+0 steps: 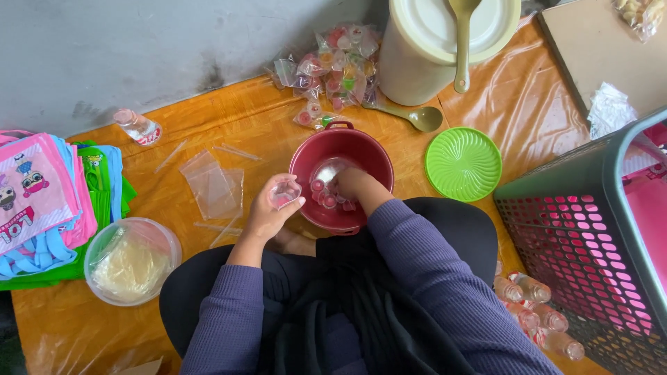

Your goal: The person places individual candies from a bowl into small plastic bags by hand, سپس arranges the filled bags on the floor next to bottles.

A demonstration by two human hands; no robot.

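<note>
— In the middle of the floor mat [208, 132], what do the hands have?
— The left hand [267, 212] grips a small clear plastic bag [284, 192], fingers closed around it, just beside the rim of the red bowl [342, 146]. The right hand [351, 184] is down inside that bowl, fingers curled among small jelly cups [321, 194] with pink and red tops; whether it has pinched one, I cannot tell.
— And around the bowl?
— Just left of it lie a few flat clear bags [212, 184]. Toward the mat's far edge, by the wall, sits a heap of filled packets [333, 62], touching a big cream bucket [424, 55] with a spoon [462, 42] laid on its lid. A second spoon [417, 117] lies on the mat below it. A green lid [463, 164] lies right of the bowl.
— The edges?
— At the left edge, a stack of coloured cloth bags [48, 201], and near it a clear tub [130, 260]. A small bottle [137, 127] lies near the wall. At the right edge stands a dark basket [577, 229], with several small bottles [531, 309] lying beside it.
</note>
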